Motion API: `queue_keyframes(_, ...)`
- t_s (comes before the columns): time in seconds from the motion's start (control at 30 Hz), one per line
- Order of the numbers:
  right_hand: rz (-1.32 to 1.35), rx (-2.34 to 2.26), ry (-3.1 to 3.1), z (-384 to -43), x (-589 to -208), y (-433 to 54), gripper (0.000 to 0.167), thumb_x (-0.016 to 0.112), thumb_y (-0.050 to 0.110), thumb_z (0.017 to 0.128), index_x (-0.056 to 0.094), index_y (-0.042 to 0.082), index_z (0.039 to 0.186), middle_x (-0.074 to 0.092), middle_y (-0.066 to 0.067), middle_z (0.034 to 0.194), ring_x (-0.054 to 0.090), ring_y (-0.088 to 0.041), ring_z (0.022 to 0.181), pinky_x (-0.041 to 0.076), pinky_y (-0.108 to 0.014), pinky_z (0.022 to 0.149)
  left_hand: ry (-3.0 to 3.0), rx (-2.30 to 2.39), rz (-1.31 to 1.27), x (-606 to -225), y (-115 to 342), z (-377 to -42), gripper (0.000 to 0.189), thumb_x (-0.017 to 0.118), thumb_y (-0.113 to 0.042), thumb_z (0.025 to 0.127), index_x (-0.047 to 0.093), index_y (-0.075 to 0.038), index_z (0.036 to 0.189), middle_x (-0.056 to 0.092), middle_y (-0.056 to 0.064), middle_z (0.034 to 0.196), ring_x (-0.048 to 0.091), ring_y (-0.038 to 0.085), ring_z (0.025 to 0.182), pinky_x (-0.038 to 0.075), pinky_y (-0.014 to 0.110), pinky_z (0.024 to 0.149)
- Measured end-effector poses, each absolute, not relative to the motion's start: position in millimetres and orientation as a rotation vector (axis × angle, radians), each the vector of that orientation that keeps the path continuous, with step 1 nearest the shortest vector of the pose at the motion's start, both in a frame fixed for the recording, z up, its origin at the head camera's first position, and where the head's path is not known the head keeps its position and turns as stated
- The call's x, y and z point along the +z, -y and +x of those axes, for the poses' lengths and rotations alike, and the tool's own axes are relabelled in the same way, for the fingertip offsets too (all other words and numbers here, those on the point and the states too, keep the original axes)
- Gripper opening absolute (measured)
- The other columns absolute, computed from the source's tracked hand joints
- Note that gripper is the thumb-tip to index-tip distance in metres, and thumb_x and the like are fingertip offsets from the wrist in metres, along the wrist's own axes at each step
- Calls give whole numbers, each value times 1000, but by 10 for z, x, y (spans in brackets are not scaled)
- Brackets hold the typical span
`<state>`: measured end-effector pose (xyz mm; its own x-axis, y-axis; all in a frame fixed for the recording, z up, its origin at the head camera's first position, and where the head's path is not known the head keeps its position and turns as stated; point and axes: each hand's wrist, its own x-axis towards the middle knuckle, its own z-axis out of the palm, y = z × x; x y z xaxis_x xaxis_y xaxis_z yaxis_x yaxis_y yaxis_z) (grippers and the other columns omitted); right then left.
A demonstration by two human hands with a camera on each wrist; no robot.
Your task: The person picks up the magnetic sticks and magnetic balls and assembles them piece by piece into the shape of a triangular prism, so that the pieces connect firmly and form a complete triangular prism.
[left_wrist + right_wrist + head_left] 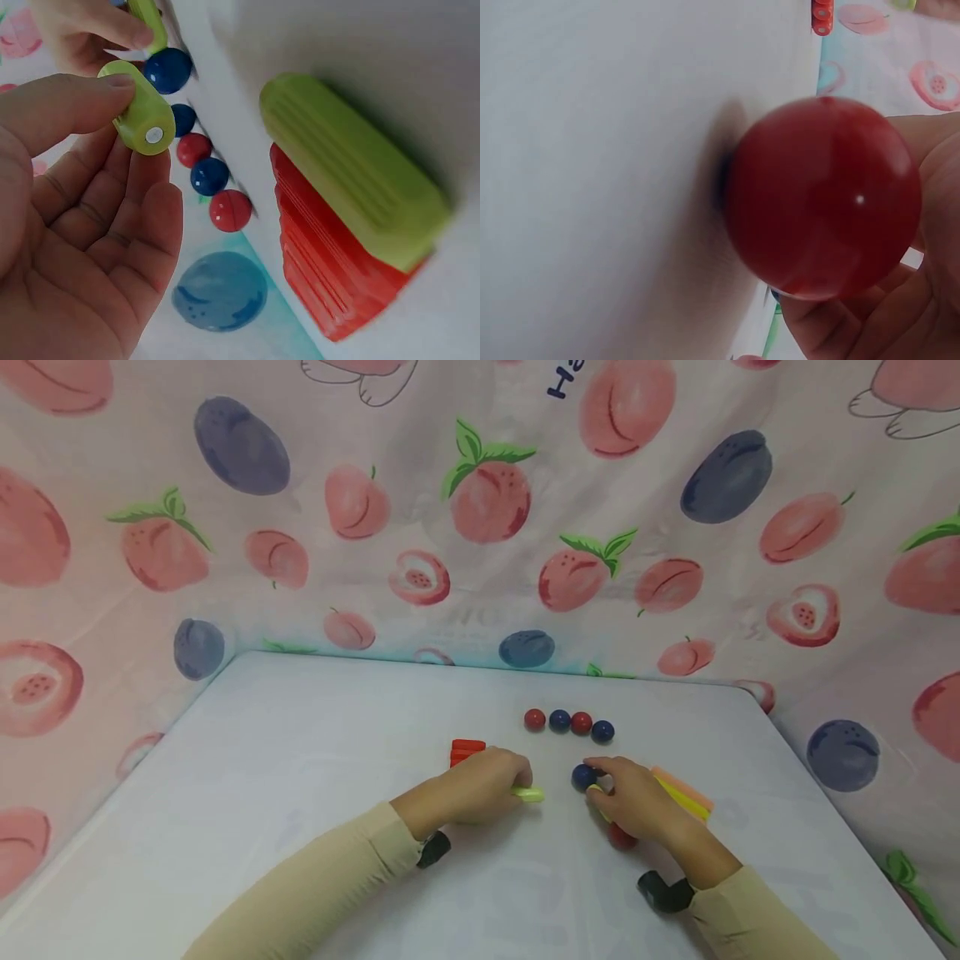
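My left hand pinches a yellow-green magnetic stick between thumb and fingers; a round metal dot shows on its end. My right hand holds another yellow-green stick, whose end meets or nearly meets a blue ball at the fingertips. Beneath the right hand sits a red ball, large in the right wrist view and partly hidden in the head view. Close by the left hand, red sticks lie side by side with a yellow-green stick against them.
Farther back on the white table red and blue balls stand in a row. Yellow and orange sticks lie to the right, partly behind the right hand. A fruit-print cloth hangs behind the table.
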<state>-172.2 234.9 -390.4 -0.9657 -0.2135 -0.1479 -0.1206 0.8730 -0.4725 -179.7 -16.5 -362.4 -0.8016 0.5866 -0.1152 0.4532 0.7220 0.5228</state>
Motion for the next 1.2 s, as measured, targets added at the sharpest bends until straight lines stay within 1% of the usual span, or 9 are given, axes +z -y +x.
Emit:
queue_keyframes(0.2,-259,-699,-2843,-1727,-3905,-2344,54,70,24,94,54,10,144,59,-16,130,60,-31,110,51,-53,93,-2645,695,722,-3661,-29,-1981,24,75,-11,91,72,-11,114,65,-3,96,58,13,88,52,27,85)
queue_keyframes(0.37,-260,-697,-2846,-1736,-3905,-2344,54,70,23,94,54,11,144,59,-16,131,59,-33,115,50,-54,95,-2635,705,661,-3741,-137,-2113,24,75,-10,90,71,-11,114,65,-2,95,58,14,86,52,29,86)
queue_keyframes(0.7,-250,-718,-2843,-1736,-3896,-2353,54,71,22,93,55,10,143,61,-14,126,60,-28,107,52,-52,92,-2597,791,617,-3817,-285,-2167,18,76,-12,89,72,-13,107,63,-5,88,58,13,81,53,27,80)
queue_keyframes(0.93,-258,-715,-2852,-1728,-3886,-2328,53,72,20,93,56,9,142,61,-15,126,61,-26,103,54,-49,88,-2614,794,632,-3829,-340,-2153,12,74,-8,89,72,-11,101,62,-4,82,57,15,79,51,25,77)
queue_keyframes(1.2,-253,-724,-2843,-1711,-3873,-2321,52,73,21,93,57,10,141,62,-15,124,62,-26,102,56,-46,86,-2597,815,613,-3847,-368,-2160,11,74,-10,91,71,-11,101,61,-4,83,57,15,79,51,25,77)
